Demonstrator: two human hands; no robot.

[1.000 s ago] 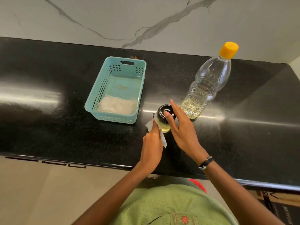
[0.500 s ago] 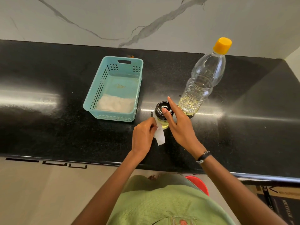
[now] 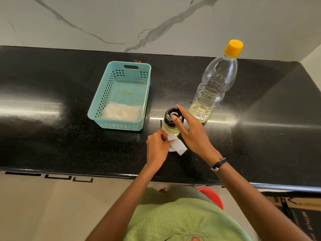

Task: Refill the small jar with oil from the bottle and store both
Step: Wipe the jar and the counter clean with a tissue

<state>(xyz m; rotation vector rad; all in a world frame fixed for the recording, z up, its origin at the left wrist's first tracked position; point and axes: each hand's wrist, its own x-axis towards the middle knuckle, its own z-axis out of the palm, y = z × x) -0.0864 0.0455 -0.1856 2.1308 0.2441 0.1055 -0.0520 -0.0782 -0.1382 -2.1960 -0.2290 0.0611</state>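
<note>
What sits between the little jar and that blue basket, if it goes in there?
Nothing visible: only bare black counter separates the small jar from the basket. Inside, a white cloth covers the near end of its floor.

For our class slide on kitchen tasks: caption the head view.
Right hand steadies the capped jar while left hand wipes it with tissue.

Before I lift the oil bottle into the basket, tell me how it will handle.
The oil bottle is tall and narrow, so a push near its yellow cap would probably tip it. Oil fills only the bottom, so likely light. Its thin clear plastic may flex when squeezed.
</note>
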